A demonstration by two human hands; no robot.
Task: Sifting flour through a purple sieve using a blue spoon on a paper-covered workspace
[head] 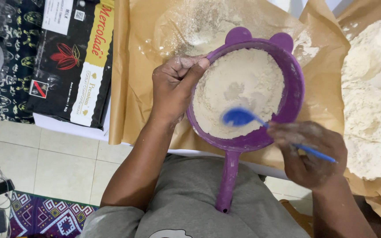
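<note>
I note a purple sieve [261, 132] under the left grip [175, 86], holding pale cream flour [239, 90]. The right grip [311, 154] carries a blue spoon [243, 118]. Beneath both, tan-brown paper [142, 79]. Left of the left grip: a black box [71, 61] with a red flower and yellow panel. Below the grips, a grey shirt [190, 198]; beige floor tiles [45, 158]; a purple geometric-patterned rug [49, 218].

home kitchen setting: flour [239, 88] in purple sieve [294, 94], brown paper [142, 66], tiled floor [45, 154], patterned rug [49, 218].
</note>
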